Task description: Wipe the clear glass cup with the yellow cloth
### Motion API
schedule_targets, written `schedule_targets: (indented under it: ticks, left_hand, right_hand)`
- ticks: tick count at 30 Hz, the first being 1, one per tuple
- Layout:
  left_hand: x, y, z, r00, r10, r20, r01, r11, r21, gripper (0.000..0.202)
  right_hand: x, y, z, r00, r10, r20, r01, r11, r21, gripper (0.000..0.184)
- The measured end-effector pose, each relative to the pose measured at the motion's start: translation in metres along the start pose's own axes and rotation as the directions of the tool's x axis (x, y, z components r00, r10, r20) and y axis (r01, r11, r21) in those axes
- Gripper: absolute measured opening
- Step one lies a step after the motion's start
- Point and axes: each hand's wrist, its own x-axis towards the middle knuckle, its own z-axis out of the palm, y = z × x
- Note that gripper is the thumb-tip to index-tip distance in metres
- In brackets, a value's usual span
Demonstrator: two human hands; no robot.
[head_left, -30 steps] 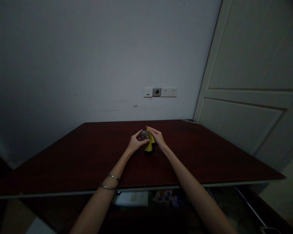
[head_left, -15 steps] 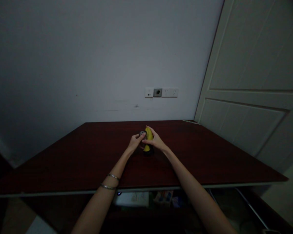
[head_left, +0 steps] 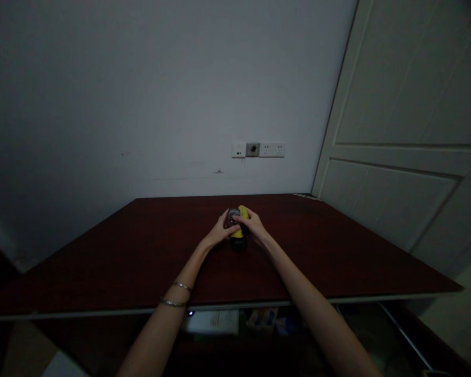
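The yellow piece (head_left: 244, 211), long axis near upright, was between the hands over the tabletop (head_left: 160, 251), nearer the right hand (head_left: 255, 225), whose grip was closed around it. The left hand (head_left: 220, 230) clasped the dark round piece (head_left: 233, 212) beside it. Half a second earlier, the right thumb (head_left: 239, 218) sat lower, the left thumb (head_left: 233, 229) higher.

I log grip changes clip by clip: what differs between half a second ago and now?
The right hand has shifted its thumb up, onto the clear rounded part; the left hand has moved its thumb lower. The top of the yellow-and-black object sits slightly further right. Neither hand has let go. The tabletop and wall sockets look unchanged.
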Motion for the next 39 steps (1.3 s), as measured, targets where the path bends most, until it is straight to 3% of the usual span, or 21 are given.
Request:
schedule_targets:
  ticks: [4,11,15,19,22,25,30,36,39]
  left_hand:
    - [0.002,-0.001,0.002,0.995,0.013,0.101,-0.012,1.000,-0.009,0.074]
    - [0.002,0.001,0.003,1.000,0.010,0.023,-0.010,1.000,-0.019,0.070]
    - [-0.001,0.009,0.005,0.999,0.015,0.029,-0.017,0.999,0.041,0.065]
    - [-0.002,0.010,0.005,1.000,0.025,0.014,-0.027,0.992,0.126,0.065]
    - [-0.001,0.008,0.006,1.000,0.018,0.007,-0.019,0.990,0.142,0.063]
    - [0.000,0.007,0.007,1.000,0.010,0.002,-0.010,0.998,0.061,0.067]
    - [0.002,0.007,0.007,0.998,0.014,0.064,-0.007,0.993,-0.120,0.075]
    - [-0.001,0.010,0.006,0.999,0.038,0.026,-0.038,0.999,-0.005,0.068]
    - [-0.002,0.011,0.005,0.996,0.091,0.015,-0.092,0.993,0.068,0.072]
  right_hand:
    - [0.000,0.003,-0.001,0.999,-0.027,0.046,0.028,1.000,-0.013,0.050]
    - [0.002,0.005,0.000,0.998,-0.054,0.029,0.057,0.990,-0.132,0.059]
    - [0.003,0.003,0.001,0.975,-0.219,0.021,0.218,0.949,-0.229,0.052]
    - [-0.003,-0.002,0.003,0.905,-0.416,0.087,0.423,0.861,-0.283,0.037]
    - [-0.009,-0.008,0.005,0.864,-0.482,0.141,0.502,0.811,-0.301,0.031]
    - [-0.009,-0.011,0.005,0.862,-0.488,0.137,0.506,0.814,-0.286,0.030]
    - [0.000,-0.009,-0.001,0.908,-0.411,0.077,0.418,0.886,-0.200,0.034]
    - [-0.009,-0.017,-0.002,0.859,-0.454,0.239,0.505,0.827,-0.248,0.028]
    - [-0.005,-0.019,-0.001,0.867,-0.441,0.231,0.491,0.836,-0.247,0.027]
